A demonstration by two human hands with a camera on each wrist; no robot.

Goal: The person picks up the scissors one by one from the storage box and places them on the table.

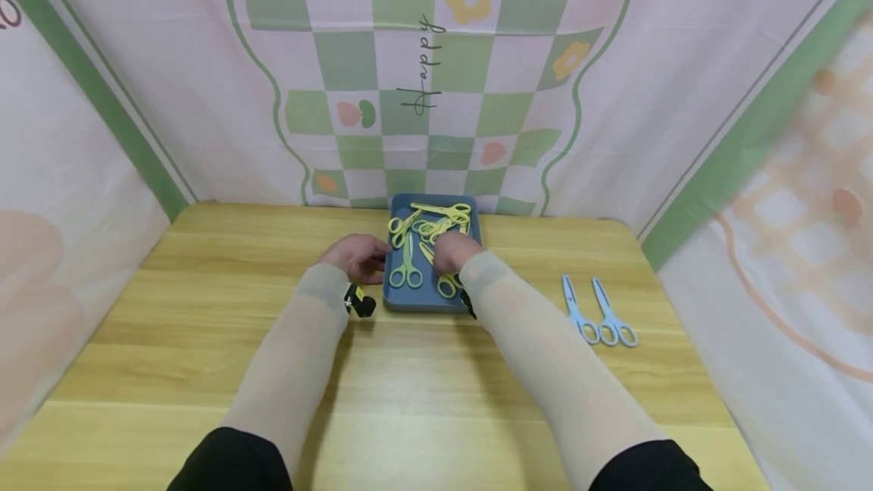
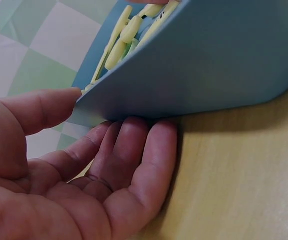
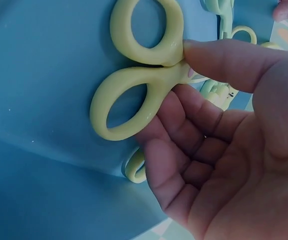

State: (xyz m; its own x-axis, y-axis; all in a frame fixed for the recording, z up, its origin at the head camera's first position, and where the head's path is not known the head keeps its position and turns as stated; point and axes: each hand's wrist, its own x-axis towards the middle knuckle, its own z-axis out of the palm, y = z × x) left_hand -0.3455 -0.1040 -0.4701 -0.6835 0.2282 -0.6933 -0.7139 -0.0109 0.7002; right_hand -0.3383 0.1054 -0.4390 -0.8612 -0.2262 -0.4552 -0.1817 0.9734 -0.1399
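Observation:
A blue tray (image 1: 428, 300) with several yellow scissors (image 1: 446, 211) and a pale green pair of scissors (image 1: 408, 254) lies at the back of the table. At its left side, my left hand (image 1: 361, 254) grips the tray, thumb on the rim and bent fingertips against the outer wall, as the left wrist view shows. My right hand (image 1: 455, 251) reaches inside it. In the right wrist view, thumb and fingers pinch a yellow pair of scissors (image 3: 158, 82) just below its two finger loops; its blades are hidden behind the hand.
Two light blue pairs of scissors (image 1: 571, 298) lie side by side on the wooden table (image 1: 409, 400), right of the tray. A patterned cloth (image 1: 341, 59) hangs behind the tray and along both sides.

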